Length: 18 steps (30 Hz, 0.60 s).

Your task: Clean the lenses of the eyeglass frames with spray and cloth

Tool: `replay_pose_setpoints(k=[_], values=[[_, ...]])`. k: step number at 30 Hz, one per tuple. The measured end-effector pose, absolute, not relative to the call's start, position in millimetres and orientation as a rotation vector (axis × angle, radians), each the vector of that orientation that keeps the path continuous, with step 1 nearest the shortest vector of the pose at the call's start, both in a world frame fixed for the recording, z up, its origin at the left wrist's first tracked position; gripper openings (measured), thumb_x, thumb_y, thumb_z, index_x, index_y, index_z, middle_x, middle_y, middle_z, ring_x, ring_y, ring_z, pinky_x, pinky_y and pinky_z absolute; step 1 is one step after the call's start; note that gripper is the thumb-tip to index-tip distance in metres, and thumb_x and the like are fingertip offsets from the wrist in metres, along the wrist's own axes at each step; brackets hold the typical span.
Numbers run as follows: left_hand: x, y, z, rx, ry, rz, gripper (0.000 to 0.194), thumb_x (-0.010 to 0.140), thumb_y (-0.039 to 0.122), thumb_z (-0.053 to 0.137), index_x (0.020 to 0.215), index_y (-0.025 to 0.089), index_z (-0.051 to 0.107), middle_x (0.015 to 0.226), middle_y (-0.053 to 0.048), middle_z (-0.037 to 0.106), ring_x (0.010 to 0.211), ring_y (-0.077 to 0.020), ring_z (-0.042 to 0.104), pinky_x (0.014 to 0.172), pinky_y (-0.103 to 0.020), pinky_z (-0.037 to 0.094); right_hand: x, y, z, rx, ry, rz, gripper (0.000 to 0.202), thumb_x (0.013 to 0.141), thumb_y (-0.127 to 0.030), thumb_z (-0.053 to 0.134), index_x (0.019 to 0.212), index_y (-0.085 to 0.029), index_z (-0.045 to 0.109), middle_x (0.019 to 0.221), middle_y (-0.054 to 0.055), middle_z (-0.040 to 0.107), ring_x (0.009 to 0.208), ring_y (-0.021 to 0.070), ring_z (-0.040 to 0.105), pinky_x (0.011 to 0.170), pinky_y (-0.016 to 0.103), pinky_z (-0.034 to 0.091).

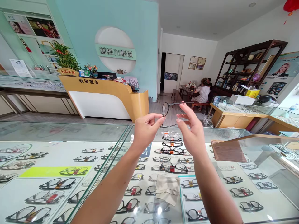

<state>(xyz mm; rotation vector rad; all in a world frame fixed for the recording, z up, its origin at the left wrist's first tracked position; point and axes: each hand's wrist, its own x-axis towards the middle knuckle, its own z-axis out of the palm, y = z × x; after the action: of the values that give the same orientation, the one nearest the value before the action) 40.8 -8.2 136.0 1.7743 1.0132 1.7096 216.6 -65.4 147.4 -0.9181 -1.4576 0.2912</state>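
Note:
A pair of dark-framed eyeglasses (165, 109) is held up above the glass counter, its temples extended to the right. My left hand (147, 129) pinches the front of the frame between thumb and fingers. Around the temples, my right hand (193, 133) has its fingers spread; the index fingertip is at the upper temple and the thumb near the lower one. Whether those fingertips press on the temples I cannot tell. Part of the frame is hidden behind my left fingers. Below, a beige cloth (167, 188) lies on the counter over rows of eyeglasses (172, 150).
The glass display counter (112, 132) spans the front, with a brown ribbed stand (227, 151) on the right. Beyond are a wooden reception desk (140, 102), another glass showcase (230, 112) and dark shelves (245, 68). Two people (202, 94) sit at a table at the back.

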Motion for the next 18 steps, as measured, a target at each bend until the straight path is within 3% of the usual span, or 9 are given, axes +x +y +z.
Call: replay_pose_setpoints(k=[8,12,15,18], values=[[41.8,-4.2,133.6,1.66,0.961,1.633,0.031,0.084,0.053,0.088,0.087,0.023,0.087,0.057,0.006,0.029,0.057,-0.0117,0.028,0.058,-0.03,0.025,218.4,-61.2,146.3,-1.019,-1.595,0.267,0.053,0.102,-0.034,0.065,0.154,-0.031,0.065,0.161,0.012,0.063,0.119,0.0292,0.075,0.097,0.05,0.064],[42.2,-7.9,136.5,1.654,0.939,1.562,0.031,0.081,0.053,0.089,0.085,0.022,0.087,0.055,0.005,0.036,0.056,-0.0121,0.032,0.056,-0.03,0.026,216.7,-56.7,141.8,-1.075,-1.778,0.351,0.057,0.098,-0.04,0.073,0.153,-0.027,0.065,0.158,0.013,0.066,0.134,0.0321,0.069,0.112,0.054,0.059],[42.6,-11.6,140.2,1.636,0.902,1.499,0.029,0.08,0.051,0.09,0.081,0.022,0.087,0.057,0.003,0.048,0.057,-0.0126,0.039,0.058,-0.03,0.032,216.4,-52.7,138.9,-1.086,-1.82,0.399,0.049,0.101,-0.042,0.071,0.146,-0.025,0.069,0.156,0.013,0.067,0.144,0.0339,0.063,0.119,0.057,0.054],[42.3,-13.1,144.0,1.599,0.831,1.465,0.027,0.078,0.048,0.092,0.08,0.022,0.088,0.068,-0.003,0.067,0.069,-0.0168,0.056,0.068,-0.032,0.046,216.8,-47.5,136.9,-1.038,-1.823,0.446,0.043,0.103,-0.04,0.069,0.143,-0.025,0.07,0.153,0.013,0.07,0.144,0.0329,0.064,0.119,0.055,0.054]])
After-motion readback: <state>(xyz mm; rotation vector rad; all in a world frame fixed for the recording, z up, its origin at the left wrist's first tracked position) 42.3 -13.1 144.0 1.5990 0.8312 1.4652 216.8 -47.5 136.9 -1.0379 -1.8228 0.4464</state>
